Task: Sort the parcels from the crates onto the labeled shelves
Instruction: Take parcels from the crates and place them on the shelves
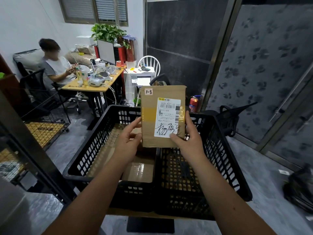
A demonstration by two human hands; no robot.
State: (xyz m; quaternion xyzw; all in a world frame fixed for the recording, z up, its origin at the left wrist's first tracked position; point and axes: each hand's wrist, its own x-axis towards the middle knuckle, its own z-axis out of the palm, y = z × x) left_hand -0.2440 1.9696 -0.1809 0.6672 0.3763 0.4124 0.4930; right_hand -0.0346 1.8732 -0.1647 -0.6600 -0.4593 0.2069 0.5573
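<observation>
**Parcel 1-3 held up over the crates**

Small office/stock room: grey floor, dark panelled wall far centre, patterned glass door [264, 68] on the right. A seated person [54, 65] is seen far left at a cluttered wooden desk [94, 85]; a monitor [106, 51] and a potted plant [108, 33] stand behind it. A white printer [140, 80] with a calculator [145, 69] on top sits beside the desk, a white chair [149, 62] behind it. A red fire extinguisher [194, 103] is placed by the door frame. A wire cart [45, 126] is on the left, a black bag [299, 187] on the floor near right.

Two black perforated plastic crates are set side by side in the near centre. Left crate [88, 150]: flat cardboard parcels [138, 168] lie on its bottom. Right crate [225, 158]: contents cannot be made out through the mesh floor.

A flat cardboard parcel [163, 116] is held upright above the crates, face toward the camera. A handwritten tag "1-3" [148, 92] is stuck at its top left corner; a white shipping label [168, 117] with barcode and black handwriting covers its right half; a yellow tape band runs across the middle.

Left hand [130, 139]: the parcel's left edge is pinched low down, thumb on the front. Right hand [188, 134]: the right edge is gripped, thumb pressed on the label's lower corner, fingers behind.
</observation>
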